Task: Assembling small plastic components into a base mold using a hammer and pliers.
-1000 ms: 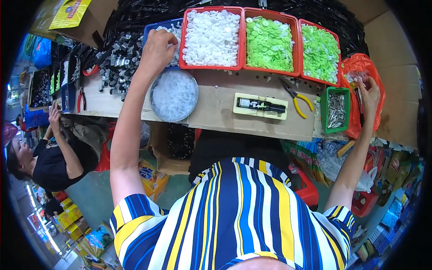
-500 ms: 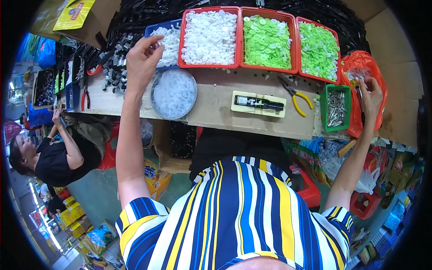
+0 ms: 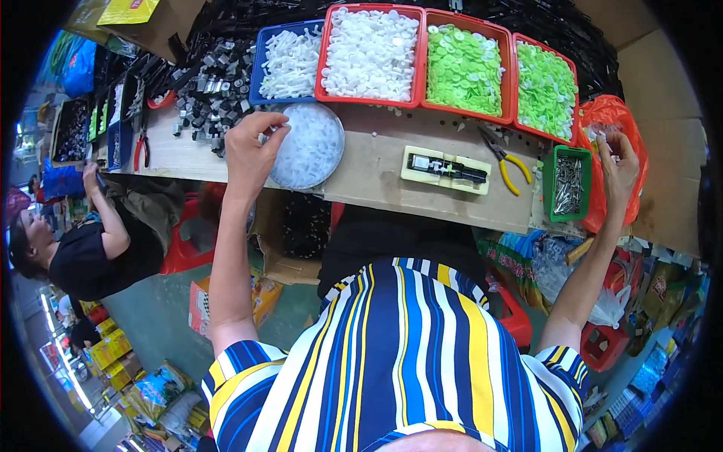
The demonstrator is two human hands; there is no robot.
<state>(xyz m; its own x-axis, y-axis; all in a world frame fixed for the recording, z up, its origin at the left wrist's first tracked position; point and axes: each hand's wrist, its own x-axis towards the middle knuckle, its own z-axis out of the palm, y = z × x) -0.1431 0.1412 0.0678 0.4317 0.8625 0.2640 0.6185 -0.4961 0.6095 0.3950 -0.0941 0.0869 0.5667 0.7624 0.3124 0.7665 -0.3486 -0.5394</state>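
Observation:
My left hand is over the left rim of a round dish of small translucent plastic pieces. Its thumb and fingertips are pinched together; anything between them is too small to make out. At the mouth of a red plastic bag, my right hand has its fingers curled in, with tiny whitish bits at the fingertips that I cannot name. Between the hands, a cream fixture block with a black part in it lies on the table.
A blue bin of white stems, a red bin of white pieces and two red bins of green discs line the back. Yellow-handled pliers lie beside a green box of metal pins. Another person sits at left.
My left hand has come from the blue bin toward me, to the edge of the round dish. My right hand stays at the red bag, its fingers more curled. The view has shifted slightly.

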